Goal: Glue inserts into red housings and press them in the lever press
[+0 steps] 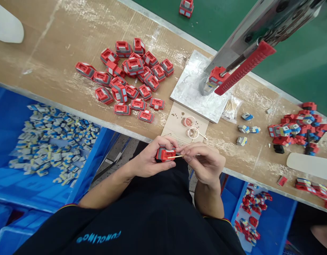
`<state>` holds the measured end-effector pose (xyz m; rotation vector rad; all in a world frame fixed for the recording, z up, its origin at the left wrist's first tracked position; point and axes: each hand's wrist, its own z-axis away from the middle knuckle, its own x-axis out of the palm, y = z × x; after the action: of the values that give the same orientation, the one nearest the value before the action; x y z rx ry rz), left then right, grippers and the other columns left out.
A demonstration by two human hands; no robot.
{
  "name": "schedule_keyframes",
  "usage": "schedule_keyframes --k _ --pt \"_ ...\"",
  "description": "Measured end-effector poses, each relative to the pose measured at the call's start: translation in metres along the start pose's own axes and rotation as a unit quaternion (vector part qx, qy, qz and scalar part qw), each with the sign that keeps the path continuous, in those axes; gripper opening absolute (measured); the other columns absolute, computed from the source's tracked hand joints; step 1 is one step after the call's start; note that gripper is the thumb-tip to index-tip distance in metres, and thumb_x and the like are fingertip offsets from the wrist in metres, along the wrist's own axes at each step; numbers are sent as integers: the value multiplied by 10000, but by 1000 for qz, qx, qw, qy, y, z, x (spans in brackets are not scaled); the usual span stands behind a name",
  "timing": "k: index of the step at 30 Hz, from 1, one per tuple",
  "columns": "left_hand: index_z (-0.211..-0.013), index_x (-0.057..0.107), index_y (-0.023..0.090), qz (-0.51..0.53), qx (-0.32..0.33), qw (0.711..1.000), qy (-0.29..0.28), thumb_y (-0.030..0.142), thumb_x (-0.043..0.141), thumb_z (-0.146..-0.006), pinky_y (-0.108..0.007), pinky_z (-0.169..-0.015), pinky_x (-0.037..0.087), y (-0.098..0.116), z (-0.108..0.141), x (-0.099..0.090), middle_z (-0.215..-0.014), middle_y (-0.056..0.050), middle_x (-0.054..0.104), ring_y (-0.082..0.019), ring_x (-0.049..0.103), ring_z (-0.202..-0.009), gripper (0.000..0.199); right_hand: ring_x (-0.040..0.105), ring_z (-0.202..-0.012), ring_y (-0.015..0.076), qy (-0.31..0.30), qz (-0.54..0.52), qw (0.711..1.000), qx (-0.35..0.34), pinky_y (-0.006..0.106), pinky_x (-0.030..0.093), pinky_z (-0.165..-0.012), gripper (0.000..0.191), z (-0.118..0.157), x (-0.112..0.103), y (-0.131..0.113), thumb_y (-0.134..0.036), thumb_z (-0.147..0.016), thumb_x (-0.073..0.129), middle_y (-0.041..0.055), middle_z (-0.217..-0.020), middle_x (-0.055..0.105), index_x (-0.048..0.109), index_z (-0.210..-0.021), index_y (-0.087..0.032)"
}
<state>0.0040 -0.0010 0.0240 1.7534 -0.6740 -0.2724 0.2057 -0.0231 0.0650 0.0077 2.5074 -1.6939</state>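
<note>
My left hand [155,157] is closed around a red and grey toy vehicle body [165,154], its recessed side facing up. Pinched in the fingers of my right hand [203,159] is a thin wooden stick [176,156]. The stick's tip reaches into the recess of the toy body. Just beyond my hands, a small round pot [189,121] and a clear ring-shaped lid or pot [193,133] stand on a stained piece of card [174,122]. What coats the stick's tip is too small to tell.
A press with a red handle [245,67] stands on a metal plate [190,81], a red toy under it. Left lie several red bodies [134,65]; right, a bag of sticks [231,109] and toy pieces [293,127]. Blue bins [86,170] flank me.
</note>
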Motion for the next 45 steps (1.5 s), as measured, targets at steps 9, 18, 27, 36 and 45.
schedule_keyframes --k 9,18,27,36,45 --pt "-1135 545 239 16 -24 1000 -7 199 812 -946 -323 -887 589 1 2 -1 -1168 -89 699 -200 714 -1042 329 861 -786 227 -14 41 998 -34 313 736 -701 238 -3 -7 -4 -68 -940 746 39 -891 868 813 -1069 -257" --pt "-1121 538 242 46 -97 990 -91 308 798 -969 -259 -760 531 8 3 -11 -1066 -40 647 -142 625 -858 309 852 -893 219 -98 -18 992 -73 334 725 -774 245 -21 -9 -7 -87 -982 727 52 -928 857 786 -1168 -236" --pt "-1126 517 251 91 -77 983 -140 291 781 -986 -271 -785 541 14 0 -14 -990 -11 628 -141 616 -833 302 780 -842 167 -159 -54 986 9 285 663 -733 64 -35 -6 -7 -218 -1026 729 37 -915 829 784 -1055 -230" --pt "-1111 505 243 111 -111 977 -144 342 794 -973 -269 -782 533 13 5 -13 -1057 -48 679 -151 634 -865 335 768 -800 163 -156 -76 984 28 289 653 -728 83 -29 -6 -6 -256 -1039 726 56 -922 820 786 -1053 -201" --pt "-1118 534 257 148 -104 974 -138 310 805 -971 -254 -762 546 14 3 -12 -1065 -53 709 -161 679 -898 313 772 -814 169 -128 -86 988 26 300 654 -731 68 -29 -2 -6 -266 -1031 739 46 -916 821 794 -1034 -226"
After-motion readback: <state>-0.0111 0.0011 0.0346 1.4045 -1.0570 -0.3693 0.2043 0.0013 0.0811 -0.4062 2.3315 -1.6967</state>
